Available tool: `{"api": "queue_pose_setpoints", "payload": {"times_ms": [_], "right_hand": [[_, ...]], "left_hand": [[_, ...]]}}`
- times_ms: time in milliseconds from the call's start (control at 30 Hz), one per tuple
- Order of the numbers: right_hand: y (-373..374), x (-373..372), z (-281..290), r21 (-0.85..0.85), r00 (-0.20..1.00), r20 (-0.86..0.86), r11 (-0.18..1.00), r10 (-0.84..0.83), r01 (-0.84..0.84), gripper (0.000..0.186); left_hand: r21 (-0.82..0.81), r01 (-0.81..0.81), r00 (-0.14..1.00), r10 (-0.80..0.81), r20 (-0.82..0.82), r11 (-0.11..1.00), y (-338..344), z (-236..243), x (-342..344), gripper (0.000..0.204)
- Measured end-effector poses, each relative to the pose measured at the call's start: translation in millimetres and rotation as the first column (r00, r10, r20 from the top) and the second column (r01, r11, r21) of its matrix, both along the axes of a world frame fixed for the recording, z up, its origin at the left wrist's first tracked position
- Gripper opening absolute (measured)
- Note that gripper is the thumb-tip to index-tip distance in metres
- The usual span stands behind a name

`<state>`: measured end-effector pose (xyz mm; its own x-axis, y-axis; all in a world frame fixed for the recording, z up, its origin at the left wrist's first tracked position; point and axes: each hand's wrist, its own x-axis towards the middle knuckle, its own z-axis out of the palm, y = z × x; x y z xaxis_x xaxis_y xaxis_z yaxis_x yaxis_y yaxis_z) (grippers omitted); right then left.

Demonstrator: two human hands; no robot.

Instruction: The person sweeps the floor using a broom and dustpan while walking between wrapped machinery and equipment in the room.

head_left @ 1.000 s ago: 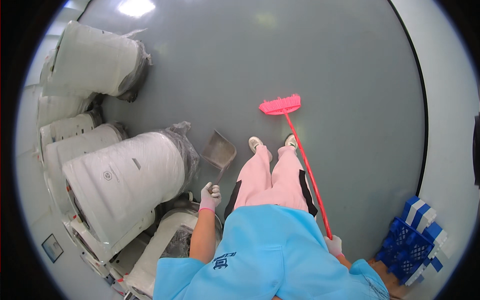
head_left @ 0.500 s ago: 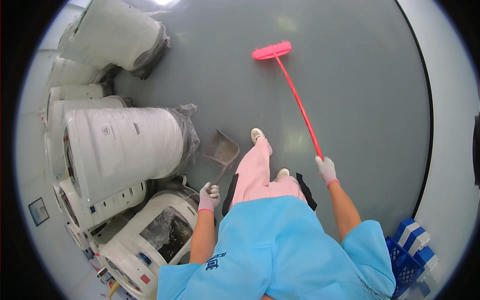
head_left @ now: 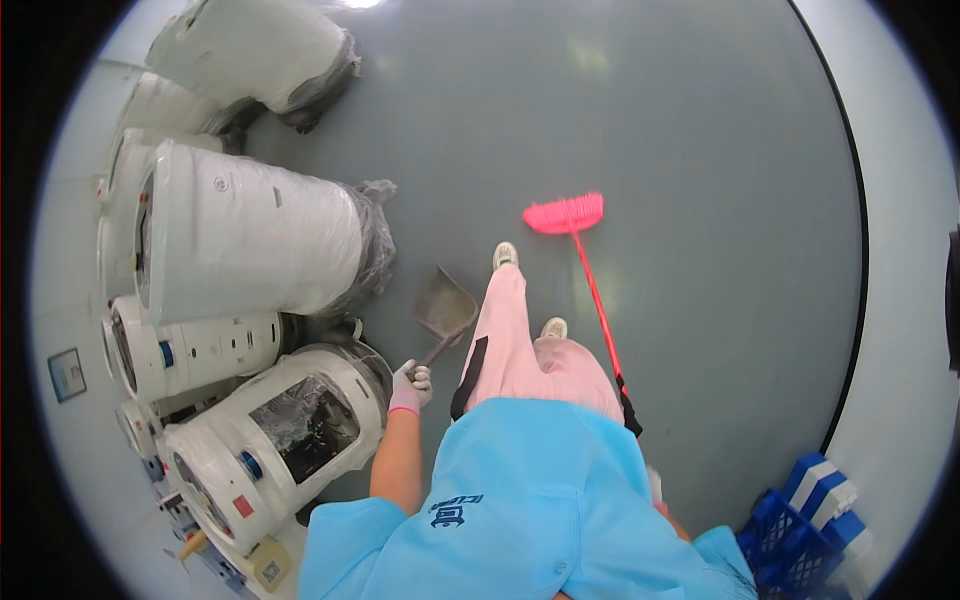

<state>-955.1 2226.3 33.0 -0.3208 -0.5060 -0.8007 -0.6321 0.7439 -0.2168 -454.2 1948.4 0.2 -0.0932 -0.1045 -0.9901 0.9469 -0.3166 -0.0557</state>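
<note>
My left hand (head_left: pixel 411 386), in a white glove with a pink cuff, is closed around the handle of a grey dustpan (head_left: pixel 447 303). The pan hangs near my left leg, its scoop pointing ahead. To the right of my legs, a broom with a pink bristle head (head_left: pixel 565 214) and red stick slants back toward my body. My right hand (head_left: pixel 655 486), also gloved, is mostly hidden beside my blue shirt; its fingers are out of sight, but the stick runs back to it. The upper end of the stick passes behind a black strip on my pink trousers.
Several large white machines wrapped in clear plastic (head_left: pixel 255 235) line the left side. Grey floor (head_left: pixel 700 250) stretches ahead and right, up to a white wall (head_left: pixel 900 200). A blue basket (head_left: pixel 790 535) with blue-and-white boxes stands at lower right.
The broom head has come back toward me and slightly right. My right hand has drawn back beside my body. My feet have shifted as I step, and the left hand still holds the dustpan.
</note>
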Motion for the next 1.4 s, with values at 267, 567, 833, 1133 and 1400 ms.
{"api": "queue_pose_setpoints", "payload": {"times_ms": [267, 567, 833, 1133, 1400], "right_hand": [[-34, -19, 112, 0.143, 0.978, -0.206, 0.990, 0.017, 0.013, 0.036], [-326, 50, -36, -0.273, 0.931, 0.043, 0.901, 0.362, -0.338, 0.046], [-568, 229, -58, -0.195, 0.915, 0.371, 0.977, 0.158, -0.090, 0.037], [-383, 106, -38, -0.142, 0.824, -0.031, 0.814, 0.566, -0.564, 0.038], [-390, 84, 24, -0.131, 0.799, -0.002, 0.792, 0.601, -0.596, 0.042]], "left_hand": [[0.018, -0.077, 0.997, 0.077, -0.018, 0.997, 20, -4, 10, 0.022], [0.028, -0.295, 0.955, 0.294, 0.026, 0.955, 67, 8, 36, 0.030], [0.089, -0.233, 0.973, 0.232, 0.023, 0.968, 34, 9, 57, 0.022], [0.070, -0.249, 0.964, 0.254, -0.074, 0.966, 34, -4, 82, 0.018], [0.202, -0.170, 0.984, 0.176, -0.010, 0.965, -8, -29, 89, 0.017]]}}
